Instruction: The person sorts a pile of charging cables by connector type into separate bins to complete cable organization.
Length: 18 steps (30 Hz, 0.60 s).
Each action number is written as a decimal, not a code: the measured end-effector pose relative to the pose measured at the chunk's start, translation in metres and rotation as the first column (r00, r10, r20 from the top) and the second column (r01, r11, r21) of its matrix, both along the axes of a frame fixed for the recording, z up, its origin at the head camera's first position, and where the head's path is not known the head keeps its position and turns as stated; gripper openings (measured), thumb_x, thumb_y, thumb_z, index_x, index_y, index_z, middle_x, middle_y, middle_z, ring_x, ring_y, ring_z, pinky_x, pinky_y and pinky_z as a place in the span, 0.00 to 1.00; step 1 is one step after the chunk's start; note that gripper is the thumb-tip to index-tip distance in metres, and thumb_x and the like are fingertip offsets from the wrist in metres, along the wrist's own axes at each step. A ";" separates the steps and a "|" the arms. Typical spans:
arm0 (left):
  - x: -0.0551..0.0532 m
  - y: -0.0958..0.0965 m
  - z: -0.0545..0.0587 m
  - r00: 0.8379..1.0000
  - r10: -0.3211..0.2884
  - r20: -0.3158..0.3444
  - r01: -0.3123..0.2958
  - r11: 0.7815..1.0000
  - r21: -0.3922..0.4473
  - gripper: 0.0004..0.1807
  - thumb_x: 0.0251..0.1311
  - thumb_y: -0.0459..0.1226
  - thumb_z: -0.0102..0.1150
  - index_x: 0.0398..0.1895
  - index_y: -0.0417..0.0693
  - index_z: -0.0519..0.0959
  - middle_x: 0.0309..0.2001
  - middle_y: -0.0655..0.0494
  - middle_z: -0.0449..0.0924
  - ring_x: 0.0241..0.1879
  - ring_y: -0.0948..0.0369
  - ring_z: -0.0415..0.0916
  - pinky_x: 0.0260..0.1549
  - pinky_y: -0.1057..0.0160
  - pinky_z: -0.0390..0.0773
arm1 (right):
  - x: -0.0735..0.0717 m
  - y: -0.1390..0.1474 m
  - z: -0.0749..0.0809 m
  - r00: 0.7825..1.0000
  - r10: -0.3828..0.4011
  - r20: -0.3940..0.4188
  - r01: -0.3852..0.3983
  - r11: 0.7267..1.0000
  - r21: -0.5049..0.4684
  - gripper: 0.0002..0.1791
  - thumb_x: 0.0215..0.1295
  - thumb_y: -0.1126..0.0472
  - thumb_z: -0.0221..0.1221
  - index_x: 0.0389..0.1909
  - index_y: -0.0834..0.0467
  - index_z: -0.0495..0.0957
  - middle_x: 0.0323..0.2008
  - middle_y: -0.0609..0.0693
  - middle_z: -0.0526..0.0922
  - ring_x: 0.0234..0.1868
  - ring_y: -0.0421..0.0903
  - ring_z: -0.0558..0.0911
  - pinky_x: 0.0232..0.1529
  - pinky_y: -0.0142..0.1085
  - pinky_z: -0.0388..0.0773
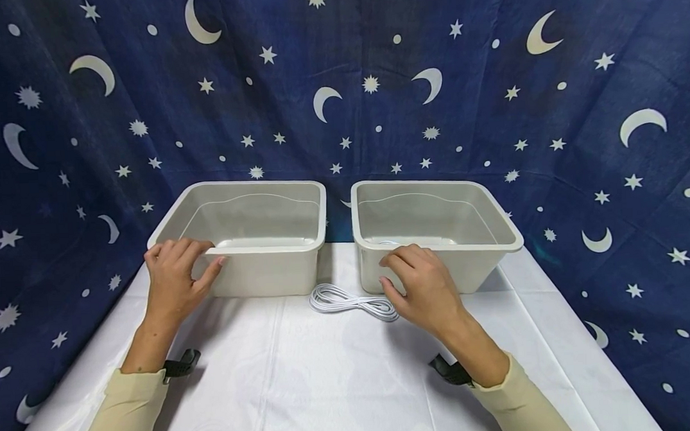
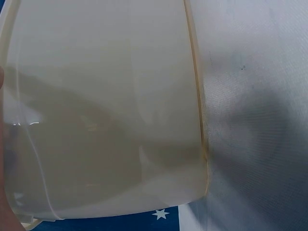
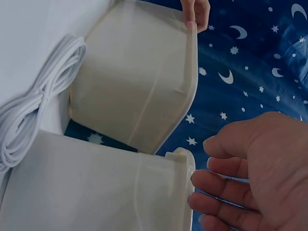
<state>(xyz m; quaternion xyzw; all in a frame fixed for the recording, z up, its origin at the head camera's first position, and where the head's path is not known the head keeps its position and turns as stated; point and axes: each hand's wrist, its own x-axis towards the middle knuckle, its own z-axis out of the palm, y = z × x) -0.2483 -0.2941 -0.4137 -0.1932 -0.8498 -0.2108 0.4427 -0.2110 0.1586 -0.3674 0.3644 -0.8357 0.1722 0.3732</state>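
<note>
My left hand [image 1: 174,277] grips the front rim of the left light-grey plastic bin [image 1: 266,270], thumb outside and fingers over the edge. In the right wrist view that left hand [image 3: 195,13] pinches the rim too. My right hand [image 1: 426,289] hovers by the front rim of the right bin [image 1: 469,268], its fingers loosely bent with nothing between them. A looped bundle of white cable [image 1: 354,303] lies on the cloth between the bins, left of my right hand. The left wrist view is filled by the left bin's outer wall [image 2: 106,96].
A white cloth [image 1: 317,377] covers the table. Behind the bins and along both sides hangs a dark blue curtain [image 1: 365,22] with moons and stars. Just a sliver of something pale shows inside the right bin, mostly hidden by its front wall.
</note>
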 end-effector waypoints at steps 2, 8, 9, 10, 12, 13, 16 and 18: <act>0.000 0.000 0.000 1.000 0.004 0.004 -0.004 1.000 -0.002 0.20 0.63 0.48 0.67 0.44 0.40 0.84 0.38 0.44 0.83 0.44 0.41 0.74 0.58 0.30 0.56 | 0.000 -0.002 -0.002 1.000 0.001 0.004 -0.001 1.000 0.018 0.10 0.58 0.64 0.70 0.40 0.59 0.85 0.39 0.49 0.86 0.42 0.52 0.84 0.43 0.48 0.79; 0.001 0.001 0.000 1.000 0.008 0.006 -0.008 1.000 -0.003 0.20 0.64 0.49 0.66 0.44 0.40 0.84 0.38 0.44 0.83 0.44 0.40 0.74 0.58 0.30 0.56 | -0.001 -0.008 -0.009 1.000 0.013 0.016 -0.014 0.998 0.055 0.10 0.56 0.65 0.71 0.40 0.58 0.84 0.38 0.49 0.84 0.42 0.51 0.83 0.46 0.48 0.80; 0.001 0.001 0.000 1.000 0.008 0.006 -0.008 1.000 -0.003 0.20 0.64 0.49 0.67 0.44 0.40 0.84 0.38 0.44 0.83 0.44 0.40 0.74 0.57 0.31 0.56 | -0.002 -0.009 -0.011 1.000 0.015 0.016 -0.016 0.998 0.064 0.11 0.55 0.65 0.71 0.40 0.58 0.84 0.38 0.49 0.84 0.41 0.51 0.83 0.45 0.47 0.80; 0.001 0.001 0.001 1.000 0.009 0.006 -0.009 1.000 -0.004 0.20 0.64 0.48 0.67 0.44 0.40 0.84 0.38 0.44 0.83 0.44 0.41 0.74 0.57 0.31 0.56 | -0.002 -0.010 -0.012 1.000 0.017 0.015 -0.018 0.997 0.071 0.11 0.55 0.65 0.72 0.39 0.58 0.84 0.37 0.49 0.84 0.41 0.51 0.83 0.45 0.47 0.80; 0.001 0.001 0.001 1.000 0.011 0.007 -0.011 1.000 -0.005 0.19 0.63 0.48 0.67 0.44 0.40 0.84 0.38 0.44 0.83 0.44 0.40 0.74 0.57 0.31 0.56 | -0.003 -0.011 -0.015 1.000 0.019 0.017 -0.020 0.996 0.086 0.11 0.54 0.65 0.72 0.39 0.58 0.84 0.36 0.49 0.83 0.40 0.50 0.83 0.44 0.47 0.80; 0.000 0.001 0.001 1.000 0.011 0.007 -0.011 1.000 -0.006 0.19 0.63 0.48 0.68 0.44 0.40 0.84 0.38 0.44 0.83 0.44 0.40 0.74 0.57 0.31 0.56 | -0.003 -0.012 -0.017 1.000 0.016 0.020 -0.018 0.996 0.092 0.11 0.54 0.65 0.72 0.38 0.58 0.84 0.36 0.48 0.83 0.40 0.50 0.83 0.44 0.47 0.80; 0.000 0.001 0.001 1.000 0.013 0.005 -0.013 1.000 -0.004 0.19 0.62 0.47 0.68 0.44 0.40 0.84 0.38 0.44 0.83 0.44 0.41 0.74 0.57 0.31 0.56 | -0.003 -0.014 -0.020 0.999 0.006 0.033 -0.010 0.994 0.111 0.12 0.53 0.65 0.73 0.38 0.57 0.84 0.35 0.48 0.83 0.39 0.50 0.82 0.44 0.47 0.79; 0.000 0.000 0.001 1.000 0.013 0.004 -0.013 1.000 -0.003 0.19 0.62 0.47 0.68 0.44 0.40 0.84 0.38 0.45 0.83 0.44 0.41 0.74 0.57 0.31 0.56 | -0.003 -0.015 -0.022 0.999 -0.003 0.045 -0.003 0.992 0.126 0.12 0.53 0.65 0.74 0.38 0.57 0.84 0.35 0.48 0.82 0.38 0.50 0.82 0.45 0.47 0.79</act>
